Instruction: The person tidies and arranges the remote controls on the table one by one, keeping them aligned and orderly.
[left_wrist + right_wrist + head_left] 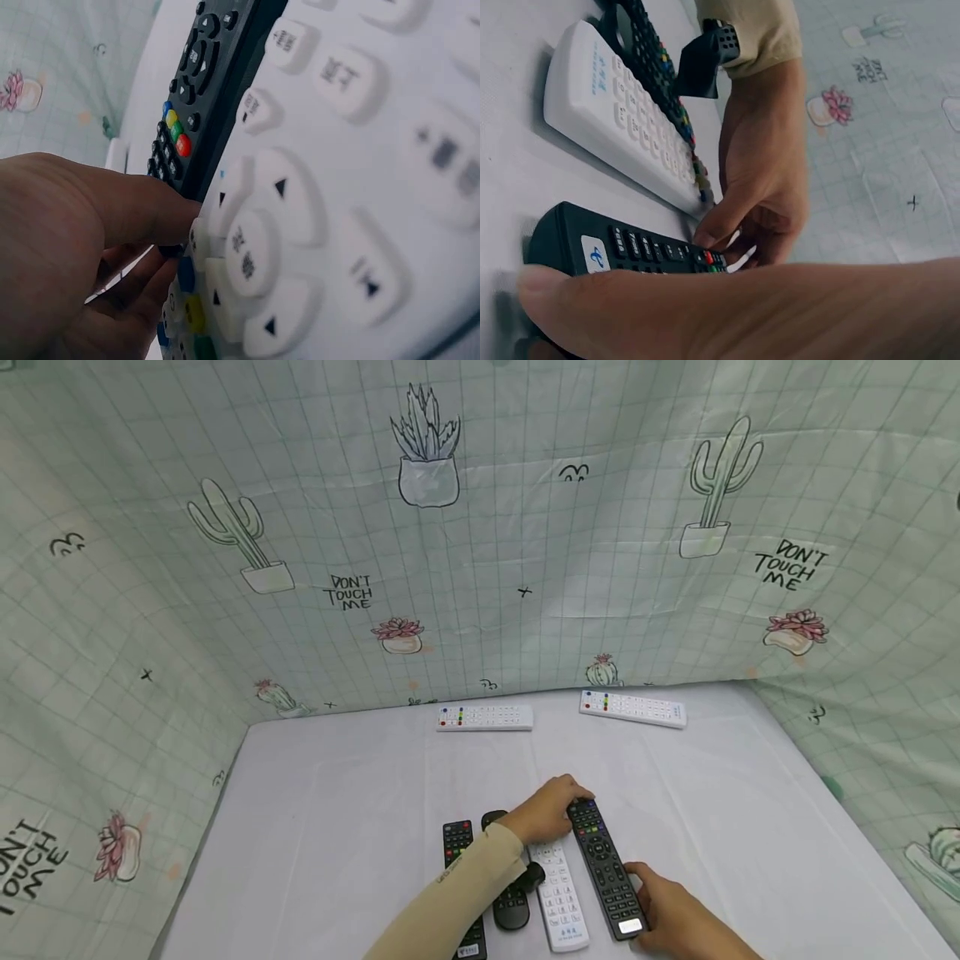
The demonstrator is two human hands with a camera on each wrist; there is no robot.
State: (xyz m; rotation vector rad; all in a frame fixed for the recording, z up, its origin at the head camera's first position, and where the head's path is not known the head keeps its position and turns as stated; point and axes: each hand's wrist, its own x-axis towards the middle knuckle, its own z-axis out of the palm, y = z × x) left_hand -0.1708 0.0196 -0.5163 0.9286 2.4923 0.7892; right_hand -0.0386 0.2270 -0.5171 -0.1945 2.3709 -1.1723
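A long black remote control lies on the white tabletop, slightly slanted, at the right end of a row of remotes. At its far end, my left hand pinches it between thumb and fingers. My right hand holds the near end, thumb along the edge beside the white label. Just left of it lies a white remote, which fills much of the left wrist view under the left wrist. Further left are a rounded black remote and another black remote, both partly hidden by the left sleeve.
Two more white remotes lie at the back of the table, one near the middle and one to the right. A cactus-print curtain hangs behind and along both sides of the table. A black strap mount sits on the left wrist.
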